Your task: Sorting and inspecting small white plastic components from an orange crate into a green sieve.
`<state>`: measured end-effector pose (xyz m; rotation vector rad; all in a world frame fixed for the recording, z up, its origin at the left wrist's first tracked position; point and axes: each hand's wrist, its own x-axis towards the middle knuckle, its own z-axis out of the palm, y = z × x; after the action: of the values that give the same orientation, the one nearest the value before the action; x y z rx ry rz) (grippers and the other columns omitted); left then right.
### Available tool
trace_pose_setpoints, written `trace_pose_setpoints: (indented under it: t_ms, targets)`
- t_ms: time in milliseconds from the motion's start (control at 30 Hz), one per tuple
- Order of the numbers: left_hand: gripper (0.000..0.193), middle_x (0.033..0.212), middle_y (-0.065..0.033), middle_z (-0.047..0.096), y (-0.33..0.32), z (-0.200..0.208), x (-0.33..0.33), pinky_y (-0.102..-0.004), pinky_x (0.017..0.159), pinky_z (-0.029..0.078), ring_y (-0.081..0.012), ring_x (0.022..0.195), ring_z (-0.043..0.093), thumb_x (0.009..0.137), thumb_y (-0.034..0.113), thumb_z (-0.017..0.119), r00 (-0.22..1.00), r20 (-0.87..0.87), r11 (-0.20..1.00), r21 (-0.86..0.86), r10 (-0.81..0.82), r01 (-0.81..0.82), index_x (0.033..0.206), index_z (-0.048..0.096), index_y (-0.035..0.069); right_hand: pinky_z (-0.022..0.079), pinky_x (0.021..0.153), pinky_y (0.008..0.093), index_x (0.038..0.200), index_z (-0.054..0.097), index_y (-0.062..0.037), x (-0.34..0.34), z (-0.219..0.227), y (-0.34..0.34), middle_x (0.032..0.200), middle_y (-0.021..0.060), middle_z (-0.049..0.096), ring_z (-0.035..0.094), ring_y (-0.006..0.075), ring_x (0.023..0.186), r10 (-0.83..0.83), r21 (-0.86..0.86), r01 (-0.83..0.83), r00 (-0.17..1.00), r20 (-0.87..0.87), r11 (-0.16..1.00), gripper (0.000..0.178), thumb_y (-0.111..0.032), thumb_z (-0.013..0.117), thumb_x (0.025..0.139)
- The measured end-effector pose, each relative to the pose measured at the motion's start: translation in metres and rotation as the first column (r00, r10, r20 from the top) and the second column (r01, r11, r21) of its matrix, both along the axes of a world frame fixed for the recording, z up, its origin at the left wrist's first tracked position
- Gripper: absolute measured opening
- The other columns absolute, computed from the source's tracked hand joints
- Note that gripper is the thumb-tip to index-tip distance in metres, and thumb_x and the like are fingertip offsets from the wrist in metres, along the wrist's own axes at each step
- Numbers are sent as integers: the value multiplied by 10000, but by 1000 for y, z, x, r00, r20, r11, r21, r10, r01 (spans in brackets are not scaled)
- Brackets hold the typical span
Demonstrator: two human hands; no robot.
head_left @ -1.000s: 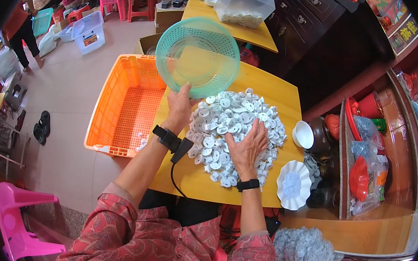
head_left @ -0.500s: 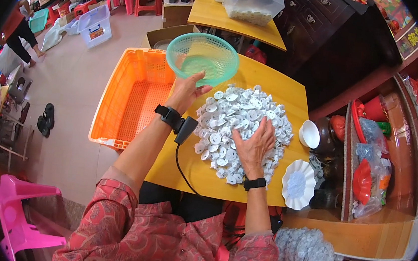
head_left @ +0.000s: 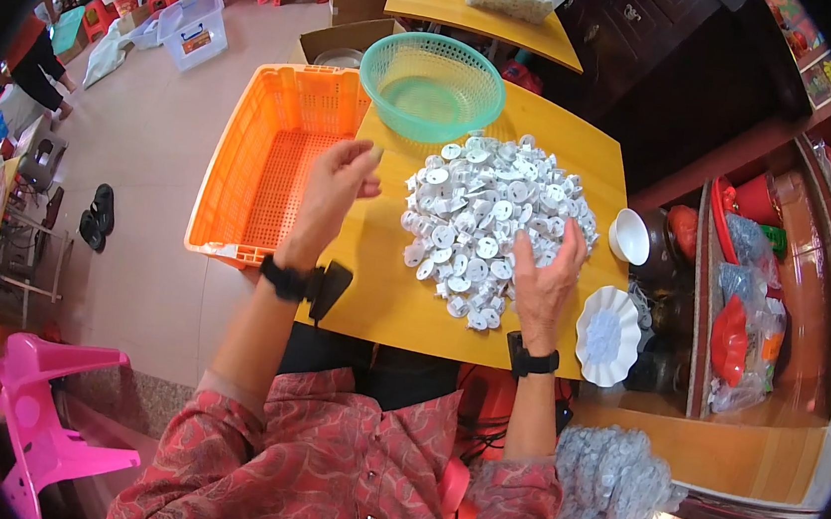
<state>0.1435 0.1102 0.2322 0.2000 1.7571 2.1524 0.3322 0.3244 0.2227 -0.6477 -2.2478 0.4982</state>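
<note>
A heap of small white plastic parts with round, holed faces (head_left: 490, 217) covers much of the yellow table (head_left: 381, 306). My right hand (head_left: 545, 282) is at the heap's right side, thumb and fingers apart, with nothing seen in its grasp. Between the orange crate and the heap, my left hand (head_left: 330, 196) hovers with loosely bent, parted fingers and no part visible in it. Beyond the heap, a green mesh basket (head_left: 432, 86) rests at the table's far left corner, apart from both hands.
The orange crate (head_left: 278, 181) adjoins the table's left side. Near the right edge are a small white bowl (head_left: 630, 237) and a fluted white dish (head_left: 606, 336) with pale contents. A pink stool (head_left: 55, 415) lies lower left; shelves (head_left: 809, 327) stand to the right.
My left hand has come off the green basket and drawn back toward me, left of the heap. My right hand has shifted to the heap's right side.
</note>
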Motion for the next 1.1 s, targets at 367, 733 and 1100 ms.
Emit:
trace_pose_setpoints:
  t_ms: [367, 733, 1100]
  targets:
    - [150, 836, -118, 624, -11, -49, 130, -289, 567, 486, -185, 638, 609, 837, 53, 691, 798, -546, 928, -370, -255, 44, 978, 696, 2, 548, 714, 279, 1077, 576, 62, 136, 8, -24, 991, 101, 577, 641, 171, 849, -209, -439, 98, 955, -212, 893, 185, -10, 617, 911]
    - [271, 944, -135, 590, 27, -54, 172, -360, 627, 528, -277, 757, 633, 804, 27, 714, 570, -680, 879, -439, -461, 186, 1069, 661, 46, 503, 592, 295, 1002, 635, 17, 195, -4, -20, 879, 108, 600, 627, 181, 635, -321, -161, 332, 943, 91, 929, 116, -56, 596, 920]
    - [162, 931, -120, 595, 29, -71, 168, -365, 646, 529, -289, 795, 632, 791, 7, 704, 594, -694, 899, -418, -406, 126, 946, 665, 38, 506, 736, 398, 987, 650, -33, 165, -20, -18, 912, 125, 590, 609, 312, 857, -245, -29, 264, 928, 281, 964, 147, -45, 646, 841]
